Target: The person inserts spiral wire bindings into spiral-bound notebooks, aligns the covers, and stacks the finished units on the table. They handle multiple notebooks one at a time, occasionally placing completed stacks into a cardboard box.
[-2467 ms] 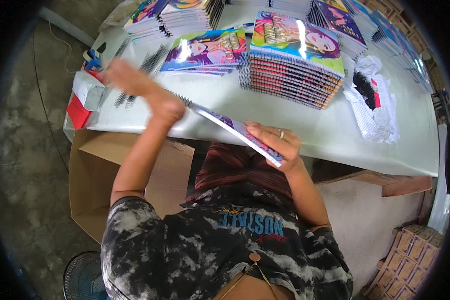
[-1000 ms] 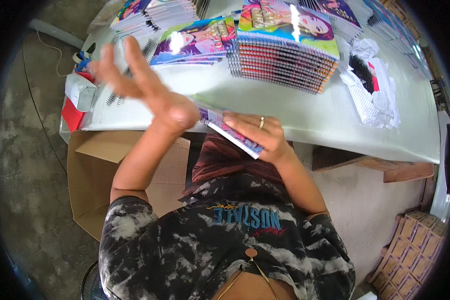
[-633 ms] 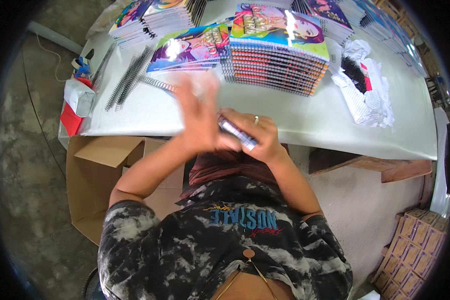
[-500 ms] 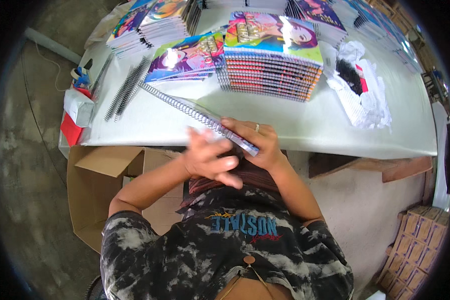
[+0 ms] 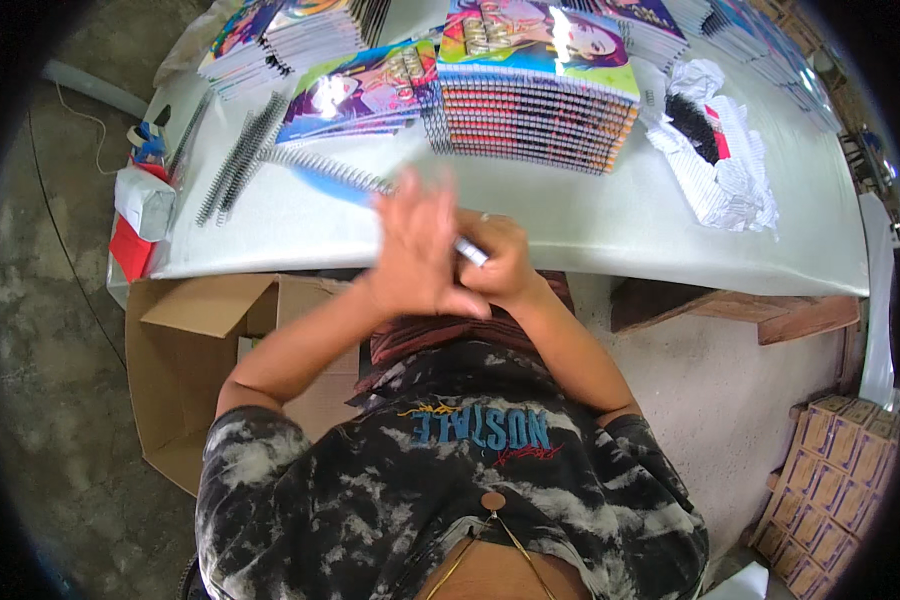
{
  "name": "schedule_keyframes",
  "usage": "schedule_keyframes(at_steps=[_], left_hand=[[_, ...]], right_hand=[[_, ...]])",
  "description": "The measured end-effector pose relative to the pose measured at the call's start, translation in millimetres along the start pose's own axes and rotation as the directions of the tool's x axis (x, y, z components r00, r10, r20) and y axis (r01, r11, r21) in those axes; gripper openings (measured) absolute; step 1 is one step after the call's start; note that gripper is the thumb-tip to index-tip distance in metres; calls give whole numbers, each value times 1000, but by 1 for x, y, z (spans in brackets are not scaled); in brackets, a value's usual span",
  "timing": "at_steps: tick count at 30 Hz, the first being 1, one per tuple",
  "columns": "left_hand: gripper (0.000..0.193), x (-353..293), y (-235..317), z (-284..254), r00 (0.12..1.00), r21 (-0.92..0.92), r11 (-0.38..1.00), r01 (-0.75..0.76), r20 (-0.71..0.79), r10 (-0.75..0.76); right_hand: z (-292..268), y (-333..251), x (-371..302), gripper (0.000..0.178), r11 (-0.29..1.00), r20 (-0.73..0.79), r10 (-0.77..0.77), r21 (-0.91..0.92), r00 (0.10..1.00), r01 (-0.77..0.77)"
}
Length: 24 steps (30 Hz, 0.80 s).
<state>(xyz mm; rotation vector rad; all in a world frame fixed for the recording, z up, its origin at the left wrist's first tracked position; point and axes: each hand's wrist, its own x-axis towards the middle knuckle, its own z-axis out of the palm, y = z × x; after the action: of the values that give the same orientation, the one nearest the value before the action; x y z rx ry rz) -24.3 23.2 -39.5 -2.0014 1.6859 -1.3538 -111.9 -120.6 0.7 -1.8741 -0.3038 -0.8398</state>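
Note:
A spiral-bound notebook (image 5: 332, 172), seen along its metal coil, slants from the tabletop toward my body. My right hand (image 5: 500, 256) is closed round its near end, and a pale corner pokes out below the fingers. My left hand (image 5: 417, 245) lies across the coil just left of the right hand, fingers stretched out and thumb apart, smeared by motion. It hides the middle of the notebook; whether the palm presses on the coil I cannot tell. Past them stand a tall stack of bound notebooks (image 5: 530, 120) and a few colourful notebooks (image 5: 355, 95) lying overlapped.
Loose dark coils (image 5: 242, 160) lie on the white table (image 5: 610, 225) at the left, near a silver-and-red packet (image 5: 145, 205). Crumpled white paper (image 5: 725, 180) holding black pieces sits at the right. Under the table edge is an open cardboard box (image 5: 185, 385).
My left hand has swung up from below the notebook's near end onto its coil, fingers now pointing away from me. My right hand has kept its grip, and the notebook has turned slightly.

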Motion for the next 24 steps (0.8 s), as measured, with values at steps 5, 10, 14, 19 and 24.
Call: schedule_keyframes(at_steps=[5, 10, 14, 19, 24], left_hand=[[93, 18, -19, -34, 838, -577, 813, 79, -404, -368], [91, 14, -18, -30, 940, -678, 718, 157, -120, -319], [100, 8, -15, -58, 863, -868, 394, 302, 72, -501], [48, 25, -79, -150, 746, -845, -97, 526, 513, -423], [21, 34, -98, -115, 404, -684, -481, 549, 720, -564]], right_hand=[[5, -10, 12, 55, 996, 39, -62, -69, 997, 64], [16, -17, 14, 53, 999, 98, -32, 22, 995, 30], [23, -21, 20, 54, 992, -82, -125, -10, 989, 125], [21, -85, 44, 67, 950, 103, -257, -153, 961, 271], [-12, -91, 75, 23, 925, 297, 347, -264, 890, -272]])
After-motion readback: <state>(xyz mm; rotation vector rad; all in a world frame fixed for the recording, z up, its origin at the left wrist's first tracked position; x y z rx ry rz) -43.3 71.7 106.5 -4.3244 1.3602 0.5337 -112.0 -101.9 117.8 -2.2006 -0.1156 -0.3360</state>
